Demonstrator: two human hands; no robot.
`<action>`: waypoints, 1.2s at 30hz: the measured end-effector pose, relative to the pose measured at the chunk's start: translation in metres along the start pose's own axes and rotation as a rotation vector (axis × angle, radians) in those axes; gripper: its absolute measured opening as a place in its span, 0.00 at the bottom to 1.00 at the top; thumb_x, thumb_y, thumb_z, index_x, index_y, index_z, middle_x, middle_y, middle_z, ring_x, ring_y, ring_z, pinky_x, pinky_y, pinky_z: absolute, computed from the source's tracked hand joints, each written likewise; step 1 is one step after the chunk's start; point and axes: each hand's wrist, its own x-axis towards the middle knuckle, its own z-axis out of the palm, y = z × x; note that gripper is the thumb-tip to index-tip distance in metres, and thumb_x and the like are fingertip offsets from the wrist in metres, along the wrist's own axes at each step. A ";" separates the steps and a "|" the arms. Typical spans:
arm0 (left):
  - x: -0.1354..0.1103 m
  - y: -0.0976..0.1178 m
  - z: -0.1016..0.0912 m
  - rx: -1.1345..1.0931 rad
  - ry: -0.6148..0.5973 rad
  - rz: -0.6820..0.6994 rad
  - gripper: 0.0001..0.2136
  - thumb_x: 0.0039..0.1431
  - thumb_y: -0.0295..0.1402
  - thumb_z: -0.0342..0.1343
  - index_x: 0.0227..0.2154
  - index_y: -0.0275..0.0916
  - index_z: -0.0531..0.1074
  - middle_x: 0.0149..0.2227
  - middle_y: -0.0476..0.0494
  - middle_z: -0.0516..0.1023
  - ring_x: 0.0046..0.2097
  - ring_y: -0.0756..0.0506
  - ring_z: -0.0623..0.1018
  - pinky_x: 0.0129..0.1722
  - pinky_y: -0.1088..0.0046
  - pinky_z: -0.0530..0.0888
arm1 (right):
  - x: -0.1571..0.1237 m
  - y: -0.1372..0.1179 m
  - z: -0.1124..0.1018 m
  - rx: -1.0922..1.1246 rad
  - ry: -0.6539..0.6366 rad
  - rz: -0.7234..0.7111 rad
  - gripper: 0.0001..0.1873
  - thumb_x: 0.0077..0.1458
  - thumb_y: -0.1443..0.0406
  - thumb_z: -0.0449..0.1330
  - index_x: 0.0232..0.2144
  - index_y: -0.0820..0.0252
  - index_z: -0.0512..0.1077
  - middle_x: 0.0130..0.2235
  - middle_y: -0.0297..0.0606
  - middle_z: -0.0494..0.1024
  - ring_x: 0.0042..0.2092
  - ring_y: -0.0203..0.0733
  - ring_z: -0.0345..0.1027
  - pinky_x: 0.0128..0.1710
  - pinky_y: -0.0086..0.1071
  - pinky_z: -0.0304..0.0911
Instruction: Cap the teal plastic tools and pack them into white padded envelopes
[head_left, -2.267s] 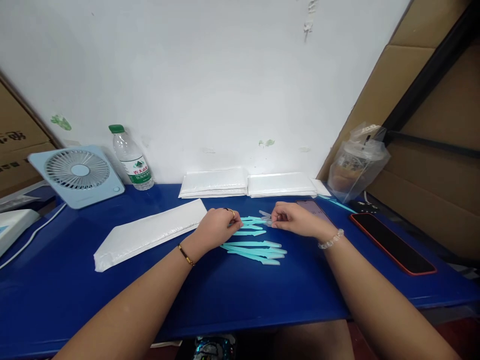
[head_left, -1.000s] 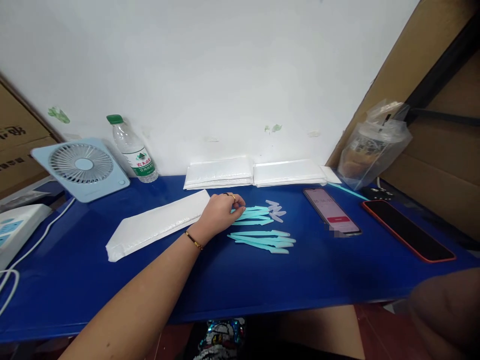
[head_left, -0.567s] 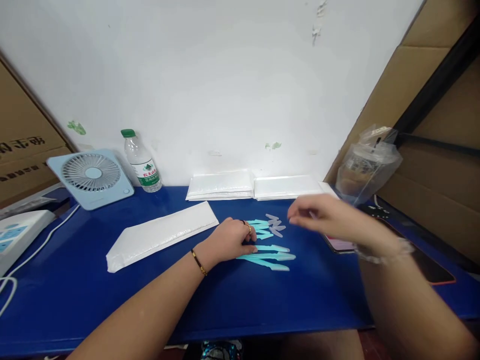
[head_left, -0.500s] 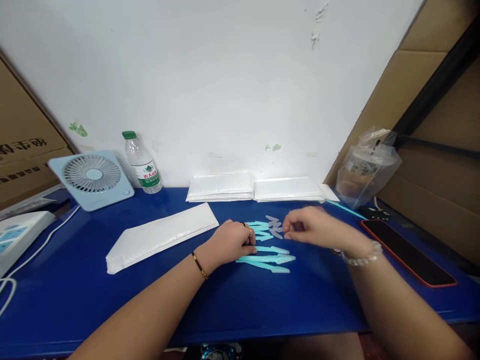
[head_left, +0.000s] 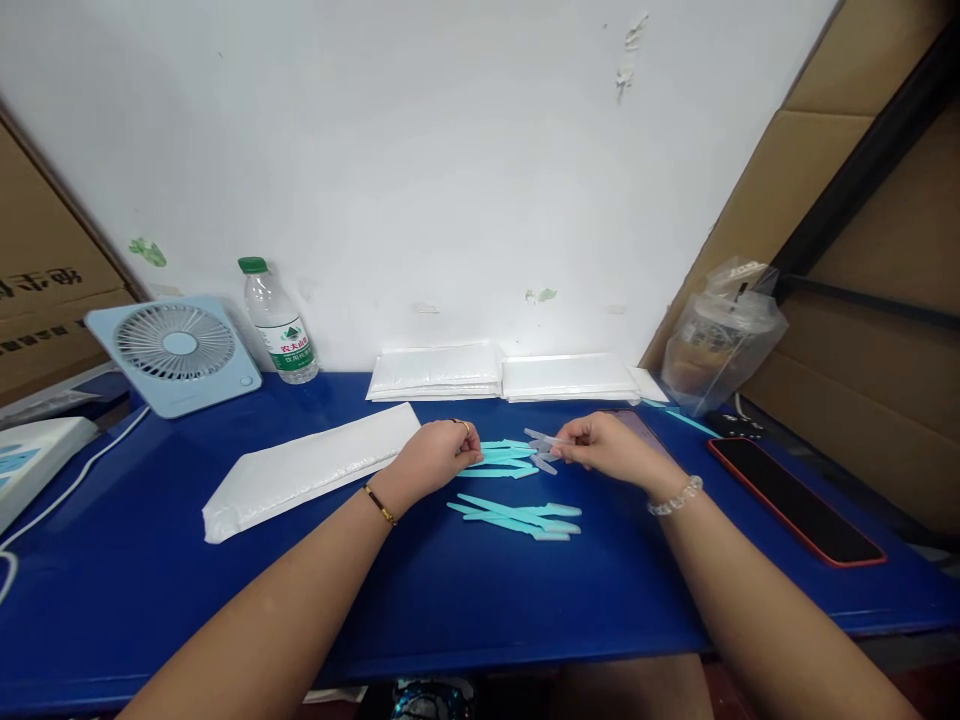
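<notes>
My L hand (head_left: 435,455) has fingers pinched on a turq. stick (head_left: 508,455); my R hand (head_left: 609,450) grips a clear cap (head_left: 550,438). Back sticks (head_left: 504,471) look bare-tipped, i.e. done; front sticks (head_left: 517,515) on tabletop (head_left: 487,600) look capped, i.e. left.

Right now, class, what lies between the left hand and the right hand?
In the head view, the farther group of turquoise sticks and some clear pieces lie between the left hand and the right hand.
</notes>
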 end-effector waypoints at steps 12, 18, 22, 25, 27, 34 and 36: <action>-0.009 0.025 0.007 -0.059 -0.125 0.190 0.13 0.55 0.44 0.54 0.32 0.40 0.74 0.30 0.48 0.76 0.33 0.48 0.73 0.28 0.76 0.62 | -0.019 -0.024 0.008 -0.199 -0.258 -0.145 0.05 0.46 0.64 0.63 0.26 0.60 0.72 0.27 0.33 0.73 0.27 0.34 0.63 0.25 0.27 0.55; -0.007 0.028 0.007 -0.089 -0.093 0.174 0.15 0.60 0.42 0.47 0.29 0.39 0.74 0.29 0.47 0.76 0.30 0.50 0.72 0.27 0.76 0.62 | -0.012 -0.021 0.011 -0.121 -0.072 -0.176 0.07 0.51 0.62 0.60 0.28 0.60 0.71 0.26 0.32 0.70 0.27 0.33 0.60 0.25 0.26 0.53; -0.002 0.025 0.006 -0.076 -0.033 0.135 0.12 0.58 0.40 0.50 0.29 0.40 0.74 0.31 0.47 0.76 0.32 0.48 0.73 0.30 0.76 0.64 | -0.007 -0.015 0.009 -0.023 -0.026 -0.171 0.09 0.52 0.60 0.59 0.29 0.60 0.70 0.26 0.31 0.69 0.26 0.33 0.60 0.25 0.26 0.54; 0.000 0.017 0.006 -0.032 0.031 0.056 0.11 0.58 0.39 0.50 0.30 0.40 0.74 0.33 0.47 0.76 0.34 0.47 0.73 0.31 0.74 0.64 | -0.003 -0.005 0.006 -0.022 0.012 -0.123 0.10 0.51 0.58 0.59 0.29 0.61 0.71 0.25 0.32 0.69 0.26 0.34 0.60 0.25 0.26 0.55; 0.000 0.011 0.006 -0.011 0.067 0.015 0.12 0.58 0.40 0.49 0.31 0.41 0.74 0.34 0.46 0.76 0.36 0.46 0.73 0.33 0.73 0.65 | -0.002 0.000 0.003 -0.017 0.040 -0.091 0.12 0.51 0.57 0.59 0.30 0.61 0.71 0.25 0.32 0.70 0.27 0.34 0.61 0.26 0.27 0.55; -0.001 0.002 0.016 0.043 0.096 0.025 0.25 0.51 0.47 0.56 0.52 0.44 0.65 0.50 0.41 0.69 0.51 0.39 0.67 0.48 0.63 0.66 | -0.015 -0.022 0.002 -0.099 -0.194 -0.299 0.13 0.46 0.58 0.65 0.34 0.58 0.73 0.34 0.35 0.70 0.33 0.36 0.63 0.30 0.28 0.57; 0.000 0.003 0.018 0.042 0.042 0.043 0.22 0.53 0.46 0.56 0.50 0.44 0.67 0.48 0.42 0.70 0.50 0.39 0.67 0.48 0.63 0.66 | -0.016 -0.029 0.006 -0.156 -0.271 -0.314 0.10 0.46 0.61 0.66 0.32 0.59 0.73 0.33 0.34 0.69 0.32 0.35 0.62 0.29 0.27 0.57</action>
